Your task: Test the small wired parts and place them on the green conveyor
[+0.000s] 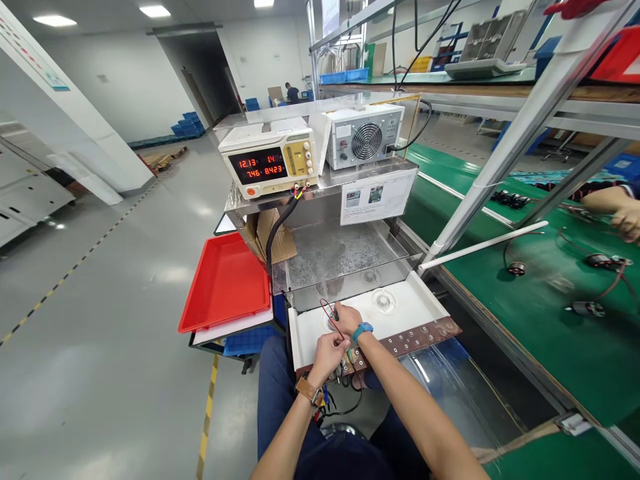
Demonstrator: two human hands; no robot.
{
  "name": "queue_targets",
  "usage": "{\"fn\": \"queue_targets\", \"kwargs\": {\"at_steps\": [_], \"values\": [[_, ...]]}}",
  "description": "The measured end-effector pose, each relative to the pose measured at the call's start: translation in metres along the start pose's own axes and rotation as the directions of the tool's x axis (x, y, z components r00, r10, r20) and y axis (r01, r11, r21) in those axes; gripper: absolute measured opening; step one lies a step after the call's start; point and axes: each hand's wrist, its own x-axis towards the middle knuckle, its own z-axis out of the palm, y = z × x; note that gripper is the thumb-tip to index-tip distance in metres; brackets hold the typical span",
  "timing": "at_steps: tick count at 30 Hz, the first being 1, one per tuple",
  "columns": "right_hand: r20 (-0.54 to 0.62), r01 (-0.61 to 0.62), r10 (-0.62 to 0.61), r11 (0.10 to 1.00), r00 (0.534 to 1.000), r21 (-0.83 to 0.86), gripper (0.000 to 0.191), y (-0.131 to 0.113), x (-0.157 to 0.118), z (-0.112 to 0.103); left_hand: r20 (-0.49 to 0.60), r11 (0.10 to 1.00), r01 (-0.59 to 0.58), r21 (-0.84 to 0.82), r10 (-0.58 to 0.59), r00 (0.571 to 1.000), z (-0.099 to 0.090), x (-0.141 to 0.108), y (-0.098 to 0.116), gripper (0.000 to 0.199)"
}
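My right hand (349, 321), wearing a blue wristband, is closed over the white tray (407, 305) around a small dark motor (336, 315), mostly hidden by the fingers. A thin red wire (326, 307) loops up from it and runs down toward my left hand. My left hand (327, 355), with a brown strap at the wrist, pinches that wire just above the brown terminal strip (400, 343). A green clip (351, 357) sits on the strip beside the left fingertips. One round clear holder (384, 301) shows in the tray to the right.
A power supply (270, 160) with red digits stands on the metal shelf, beside a grey unit with a fan (367, 139). On the left is a red tray (227, 283). Motors (589, 309) with wires lie on the green bench (540, 313), where another person's hand (625, 217) shows.
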Motion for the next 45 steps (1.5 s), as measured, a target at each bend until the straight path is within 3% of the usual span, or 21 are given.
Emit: {"fn": "queue_targets", "kwargs": {"at_steps": [30, 45], "values": [[0.01, -0.016, 0.016, 1.0, 1.0, 0.003, 0.037, 0.002, 0.001, 0.0, -0.004, 1.0, -0.014, -0.006, 0.014, 1.0, 0.001, -0.002, 0.009, 0.028], [0.032, -0.027, 0.027, 1.0, 0.999, -0.003, 0.036, 0.0, 0.0, -0.004, -0.021, 1.0, -0.002, 0.001, 0.002, 1.0, 0.0, -0.002, 0.011, 0.022]]}}
